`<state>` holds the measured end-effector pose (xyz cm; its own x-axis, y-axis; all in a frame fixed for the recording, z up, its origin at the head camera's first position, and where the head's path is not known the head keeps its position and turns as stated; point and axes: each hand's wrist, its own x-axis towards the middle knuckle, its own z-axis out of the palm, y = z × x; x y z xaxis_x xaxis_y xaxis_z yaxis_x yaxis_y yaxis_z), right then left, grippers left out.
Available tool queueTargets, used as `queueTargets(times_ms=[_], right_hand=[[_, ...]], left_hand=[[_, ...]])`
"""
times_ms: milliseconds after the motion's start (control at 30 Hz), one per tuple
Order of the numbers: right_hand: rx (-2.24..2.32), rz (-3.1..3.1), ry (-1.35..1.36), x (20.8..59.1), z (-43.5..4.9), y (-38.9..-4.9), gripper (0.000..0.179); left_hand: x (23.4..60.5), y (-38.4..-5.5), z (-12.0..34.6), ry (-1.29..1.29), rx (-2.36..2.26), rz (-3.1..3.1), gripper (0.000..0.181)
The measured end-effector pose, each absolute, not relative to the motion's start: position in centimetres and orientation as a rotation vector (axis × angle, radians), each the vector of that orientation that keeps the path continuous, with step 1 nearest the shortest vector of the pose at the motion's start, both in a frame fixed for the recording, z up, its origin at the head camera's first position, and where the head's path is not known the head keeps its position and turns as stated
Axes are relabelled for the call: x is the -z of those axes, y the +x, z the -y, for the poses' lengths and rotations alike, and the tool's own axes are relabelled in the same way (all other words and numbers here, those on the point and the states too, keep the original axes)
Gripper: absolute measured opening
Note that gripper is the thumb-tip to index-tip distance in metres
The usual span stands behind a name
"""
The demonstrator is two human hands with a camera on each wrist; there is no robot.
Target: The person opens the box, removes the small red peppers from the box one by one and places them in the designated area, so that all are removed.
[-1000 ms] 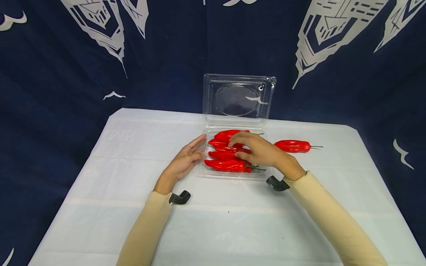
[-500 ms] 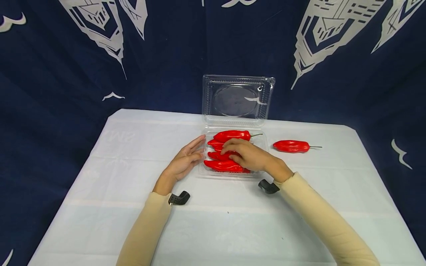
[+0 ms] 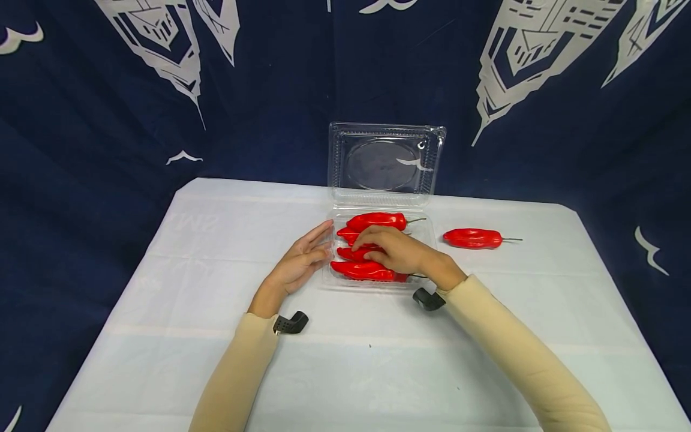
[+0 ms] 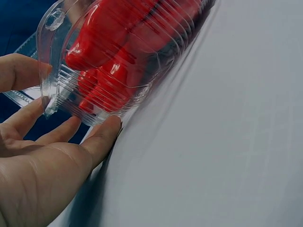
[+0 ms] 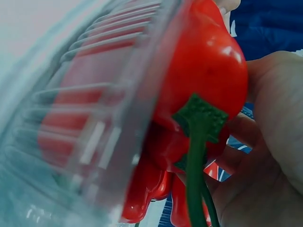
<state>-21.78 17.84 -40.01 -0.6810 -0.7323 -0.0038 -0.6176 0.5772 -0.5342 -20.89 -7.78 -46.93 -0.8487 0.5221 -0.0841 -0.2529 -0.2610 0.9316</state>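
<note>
Left hand [image 3: 299, 260]: extended, touching clamshell [image 3: 383, 197] (likely adequate bracing).
Right hand [image 3: 398, 249]: over red peppers [image 3: 363, 270], grip indeterminable.
Stems [image 5: 195, 161]: best tucked inside.

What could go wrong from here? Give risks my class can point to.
1. The peppers lie stacked in the box, so the right hand, with fingers curled among them, could dislodge one.
2. The left hand touches the box's left side; if it eased off, the box might slide.
3. The lid stands open and might catch the stems if closed.
</note>
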Motion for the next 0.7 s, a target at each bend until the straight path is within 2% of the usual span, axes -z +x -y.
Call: queueTargets(times_ms=[700], right_hand=[[0.672,-2.533,-1.063,39.87,-17.24,-22.39,0.037]], left_hand=[[46.96,-20.90,7.76,0.333,-2.138,-1.522,0.073]])
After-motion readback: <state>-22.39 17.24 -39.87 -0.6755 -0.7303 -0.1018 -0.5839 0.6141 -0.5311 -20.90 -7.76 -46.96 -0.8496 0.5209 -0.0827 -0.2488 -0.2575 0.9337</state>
